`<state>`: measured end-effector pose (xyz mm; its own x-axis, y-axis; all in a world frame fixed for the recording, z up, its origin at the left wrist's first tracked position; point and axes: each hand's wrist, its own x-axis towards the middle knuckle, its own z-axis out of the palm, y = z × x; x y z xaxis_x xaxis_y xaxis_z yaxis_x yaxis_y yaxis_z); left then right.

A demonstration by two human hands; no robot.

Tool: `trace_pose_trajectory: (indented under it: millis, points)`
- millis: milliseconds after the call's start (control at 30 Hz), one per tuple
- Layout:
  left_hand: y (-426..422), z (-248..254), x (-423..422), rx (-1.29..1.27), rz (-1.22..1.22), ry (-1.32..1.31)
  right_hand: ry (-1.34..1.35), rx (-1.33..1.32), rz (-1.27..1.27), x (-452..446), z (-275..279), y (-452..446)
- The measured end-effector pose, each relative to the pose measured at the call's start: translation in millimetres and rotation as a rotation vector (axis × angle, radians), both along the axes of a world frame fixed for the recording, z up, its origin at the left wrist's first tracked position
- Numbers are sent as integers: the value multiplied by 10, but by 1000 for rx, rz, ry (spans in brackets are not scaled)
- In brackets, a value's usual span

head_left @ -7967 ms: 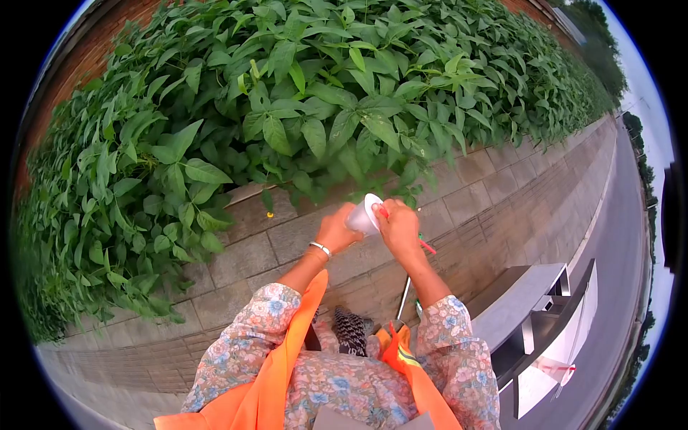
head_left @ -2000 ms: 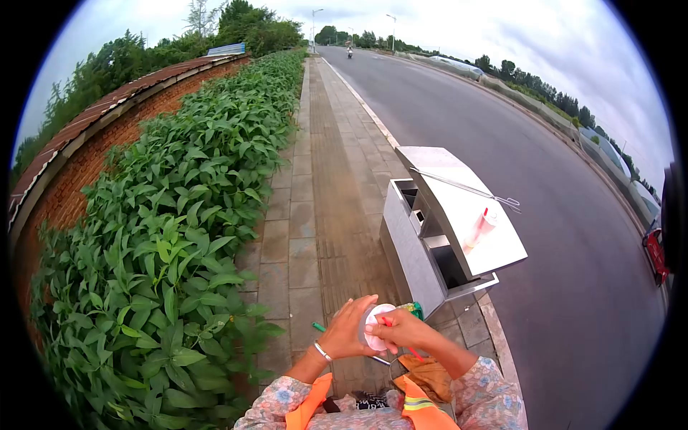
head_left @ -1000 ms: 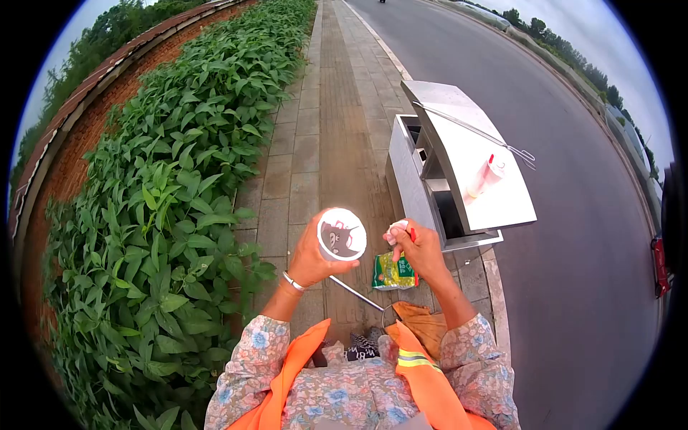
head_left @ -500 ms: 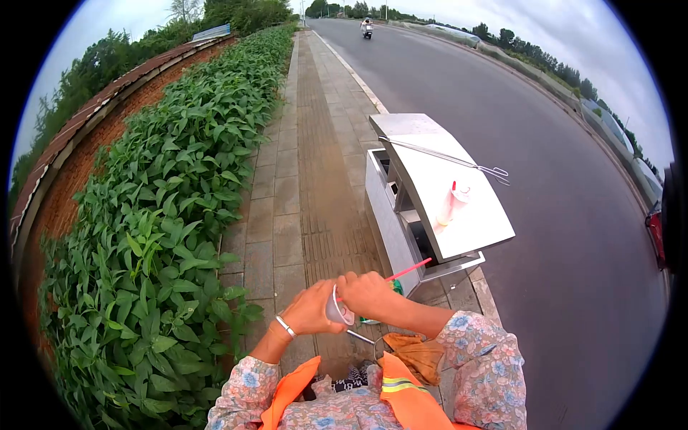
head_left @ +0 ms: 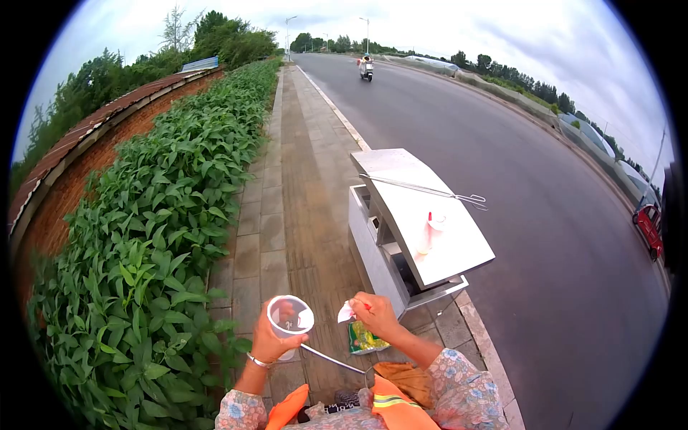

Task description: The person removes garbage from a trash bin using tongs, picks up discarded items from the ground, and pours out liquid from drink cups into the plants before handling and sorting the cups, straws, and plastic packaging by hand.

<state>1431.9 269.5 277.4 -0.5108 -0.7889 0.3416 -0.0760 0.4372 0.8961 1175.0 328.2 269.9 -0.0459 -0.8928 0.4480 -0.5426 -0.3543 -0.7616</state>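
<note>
My left hand (head_left: 269, 337) is wrapped round a clear plastic cup (head_left: 290, 315) with a white rim. The cup's mouth tilts up toward me, and a small white patch shows at its side. To the right, apart from the cup, my right hand (head_left: 376, 314) pinches a small white piece (head_left: 345, 312), like tissue or paper. Something red shows at its fingers; I cannot make out what. Below this hand lies a green and yellow packet (head_left: 365, 338). A thin metal rod (head_left: 330, 358) runs from near the cup toward a brown cloth (head_left: 405, 380).
Ahead on the right stands a metal cart with a slanted lid (head_left: 423, 229), bearing metal tongs (head_left: 430, 190) and a red-tipped bottle (head_left: 430, 235). Leafy plants (head_left: 143, 287) line the paved walkway (head_left: 287, 186) on the left. A scooter (head_left: 366, 69) and a red car (head_left: 648, 231) are on the road.
My hands have moved apart, the right drawing away from the cup with the white piece. The cup's mouth has turned up. The view has tilted upward, and the scooter looks nearer.
</note>
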Motion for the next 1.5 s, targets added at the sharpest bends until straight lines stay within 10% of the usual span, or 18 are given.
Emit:
trace_pose_trajectory:
  millis: [167, 300, 567, 900, 1300, 1500]
  points:
    - [-138, -27, 127, -54, 352, -24, -49, 170, -81, -98, 57, 85]
    - [19, -24, -193, -333, 189, -231, 203, -210, 95, 52, -17, 32]
    - [68, -52, -302, -416, -185, -422, 382, 159, 480, -14, -109, 78]
    - [151, -135, -522, 36, 103, -14, -97, -103, 119, 110, -39, 112]
    - [37, -299, -460, 217, 96, 286, -1194, 456, 266, 264, -110, -82]
    - [-17, -287, -354, -70, 162, -88, -655, 558, 311, 100, -8, -132]
